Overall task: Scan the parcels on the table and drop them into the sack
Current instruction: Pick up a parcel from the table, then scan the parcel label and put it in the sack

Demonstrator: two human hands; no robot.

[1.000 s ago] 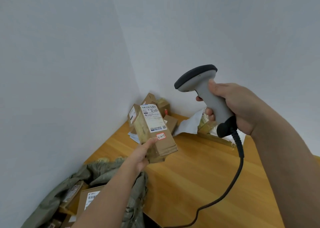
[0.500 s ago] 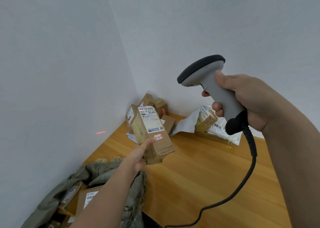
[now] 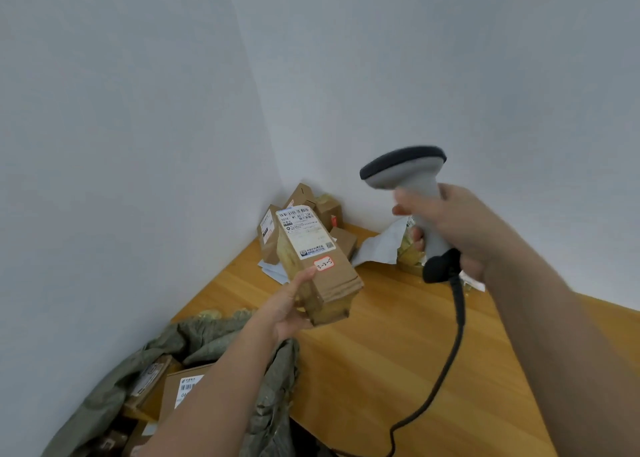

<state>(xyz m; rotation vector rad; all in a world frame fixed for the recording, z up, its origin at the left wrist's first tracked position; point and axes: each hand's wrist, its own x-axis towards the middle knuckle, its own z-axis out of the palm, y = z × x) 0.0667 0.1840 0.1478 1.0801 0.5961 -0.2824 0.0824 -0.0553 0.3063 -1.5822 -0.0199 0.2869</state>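
Now the left hand [image 3: 282, 312] grips a box [image 3: 313, 259] above the wooden table [image 3: 398, 370] in a grey-walled corner. Right hand [image 3: 460, 229], fingers curled, holds the scanner [image 3: 412, 186], perhaps blurred. More parcels [image 3: 311, 210] lie in the corner, the sack [image 3: 207, 345] beside the table's edge.

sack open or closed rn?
Open. The sack gapes beside the table, with labelled boxes visible inside its mouth.

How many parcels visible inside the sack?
2 clearly: a labelled carton beside the left forearm, and a smaller box left of it. The sack may hide more.
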